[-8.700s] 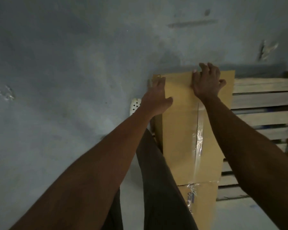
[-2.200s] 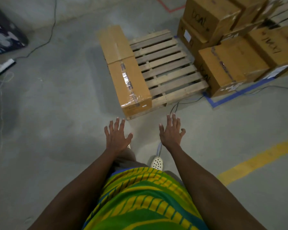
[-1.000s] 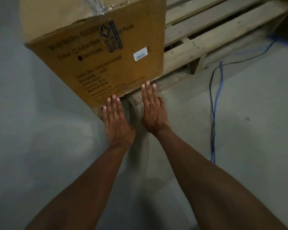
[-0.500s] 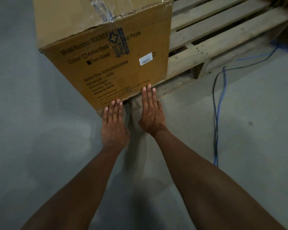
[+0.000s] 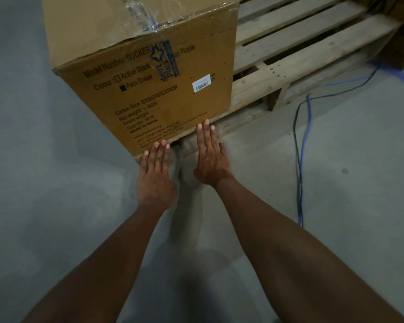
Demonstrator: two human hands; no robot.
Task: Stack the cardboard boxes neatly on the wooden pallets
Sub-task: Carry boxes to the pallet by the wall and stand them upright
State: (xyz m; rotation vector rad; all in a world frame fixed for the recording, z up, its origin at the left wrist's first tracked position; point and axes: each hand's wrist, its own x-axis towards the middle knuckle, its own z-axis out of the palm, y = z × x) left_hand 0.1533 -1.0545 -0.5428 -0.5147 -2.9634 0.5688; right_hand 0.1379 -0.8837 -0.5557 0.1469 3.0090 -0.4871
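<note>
While both flat, ungrasping hands meet its lower edge, the cardboard box point(image 5: 149, 73) runs lengthwise toward upper frame; left hand point(image 5: 155, 176) lower, right hand point(image 5: 211, 157) upper.

Cardboard box point(image 5: 149, 85), front face: "Colour: Active Black, Fern Green" (Fern Green ticked); "Carton Size: 530X290X245MM"; "Quantity: 40 N"; "MADE IN INDIA"; white barcode sticker point(image 5: 201, 83), digits unreadable.

Matt brown cardboard box point(image 5: 149, 94), crinkled glossy clear tape point(image 5: 147, 17) over its top, white paper label point(image 5: 201, 83) on its printed face. Beneath the box, rough bare-wood pallet point(image 5: 313, 40). Around the box, smooth matt floor point(image 5: 56, 194).
</note>
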